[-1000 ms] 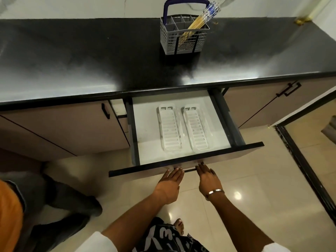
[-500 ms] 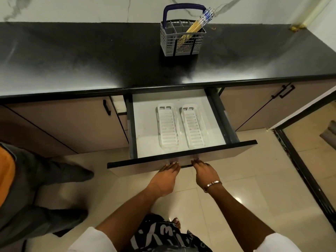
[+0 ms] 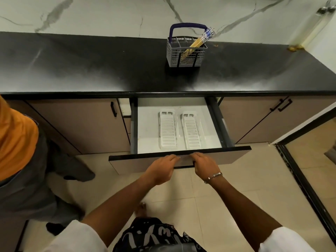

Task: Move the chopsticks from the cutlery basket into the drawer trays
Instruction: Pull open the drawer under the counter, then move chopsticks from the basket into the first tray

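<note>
Step in hand: opening the drawer [image 3: 180, 161]. The left hand [image 3: 162, 168] and right hand [image 3: 204, 163] both curl over its front handle. Both trays [image 3: 190, 132] inside the drawer lie bare. The chopsticks [image 3: 197, 42] stand tilted in the cutlery basket [image 3: 183, 54], on the tabletop [image 3: 91, 70] behind the drawer. Next move, by judgement: release the handle and reach to the basket.
</note>
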